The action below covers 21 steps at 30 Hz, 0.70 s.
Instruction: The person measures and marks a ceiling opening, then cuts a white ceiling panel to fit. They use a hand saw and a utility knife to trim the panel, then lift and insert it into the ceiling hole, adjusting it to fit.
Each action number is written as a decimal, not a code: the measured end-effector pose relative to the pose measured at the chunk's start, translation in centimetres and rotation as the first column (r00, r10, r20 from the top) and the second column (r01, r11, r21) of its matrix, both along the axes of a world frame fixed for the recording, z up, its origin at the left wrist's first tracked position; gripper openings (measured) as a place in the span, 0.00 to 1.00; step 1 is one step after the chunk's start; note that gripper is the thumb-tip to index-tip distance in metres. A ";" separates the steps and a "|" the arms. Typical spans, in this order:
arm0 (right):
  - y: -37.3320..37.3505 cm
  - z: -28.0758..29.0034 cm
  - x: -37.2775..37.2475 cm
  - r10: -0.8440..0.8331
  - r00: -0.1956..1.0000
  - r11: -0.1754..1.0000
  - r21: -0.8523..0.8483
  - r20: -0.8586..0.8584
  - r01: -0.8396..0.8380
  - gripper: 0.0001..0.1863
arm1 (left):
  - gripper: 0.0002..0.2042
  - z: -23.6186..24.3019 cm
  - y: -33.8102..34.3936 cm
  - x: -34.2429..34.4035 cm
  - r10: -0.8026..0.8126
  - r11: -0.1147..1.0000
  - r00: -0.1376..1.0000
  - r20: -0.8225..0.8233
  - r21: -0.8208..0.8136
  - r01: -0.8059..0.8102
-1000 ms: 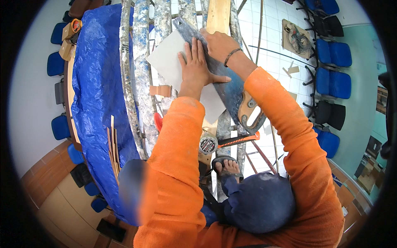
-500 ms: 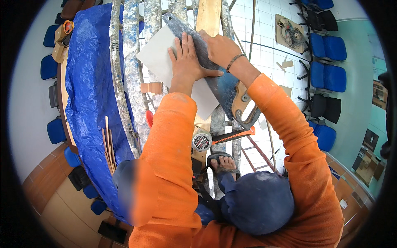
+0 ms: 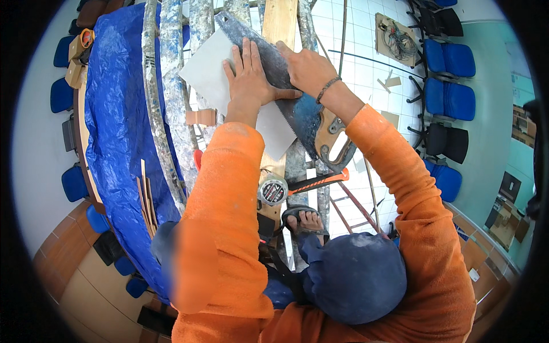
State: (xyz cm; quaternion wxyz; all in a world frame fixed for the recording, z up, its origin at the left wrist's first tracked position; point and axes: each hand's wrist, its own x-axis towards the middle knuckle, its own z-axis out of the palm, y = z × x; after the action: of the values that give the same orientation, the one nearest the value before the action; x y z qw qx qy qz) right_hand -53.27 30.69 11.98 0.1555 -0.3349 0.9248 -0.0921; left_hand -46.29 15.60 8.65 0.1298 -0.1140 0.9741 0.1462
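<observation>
A grey-white flat board [image 3: 209, 71] lies at an angle across paint-spattered planks. On it rests a hand saw [image 3: 306, 126], its dark blade running diagonally and its wooden handle toward the lower right. My left hand [image 3: 250, 80] is spread flat, pressing over the blade and board with the thumb stretched across the blade. Along the blade's far edge, my right hand [image 3: 309, 71] has curled fingers and a forward index finger; anything pinched in them is hidden. Below the board are a tape measure [image 3: 273, 190] and a tool with a black and orange handle [image 3: 317, 182].
Paint-spattered planks [image 3: 170, 51] form a raised platform above a white tiled floor [image 3: 363, 48]. My sandalled foot [image 3: 309, 220] is on it. Blue plastic sheeting [image 3: 117, 114] covers the left side. Blue chairs [image 3: 452, 97] line the right; coiled cable [image 3: 398, 43] lies on the floor.
The whole view has shifted slightly, so the board, saw and planks sit a little further left and higher. Both hands keep nearly the same places on the saw and board.
</observation>
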 end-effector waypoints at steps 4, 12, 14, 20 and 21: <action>0.6 0.5 0.5 -0.004 1.000 0.999 0.049 0.001 0.004 0.37 | 0.83 -0.2 0.0 0.0 0.000 1.000 1.000 0.011 -0.009 0.000; 2.8 0.1 2.0 -0.038 0.999 0.999 0.008 0.007 0.038 0.32 | 0.83 -0.5 0.0 0.0 -0.009 1.000 1.000 -0.001 0.002 0.009; 3.0 0.0 2.1 -0.041 0.999 0.999 0.010 0.013 0.040 0.32 | 0.83 -0.5 -0.1 0.0 -0.008 1.000 1.000 -0.011 0.003 0.008; 4.8 0.4 3.1 -0.037 0.999 0.999 0.040 0.017 0.036 0.32 | 0.83 -0.4 0.0 0.0 -0.009 1.000 1.000 -0.003 -0.011 0.009; 5.1 0.5 3.2 -0.033 0.999 0.999 0.036 0.022 0.033 0.32 | 0.83 -0.4 -0.1 0.0 -0.008 1.000 1.000 -0.018 -0.013 0.008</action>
State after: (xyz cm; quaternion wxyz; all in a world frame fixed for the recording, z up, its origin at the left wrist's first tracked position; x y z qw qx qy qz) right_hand -50.05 35.77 12.49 0.1703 -0.3157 0.9299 -0.0819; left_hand -46.34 15.55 8.28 0.1208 -0.1095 0.9765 0.1406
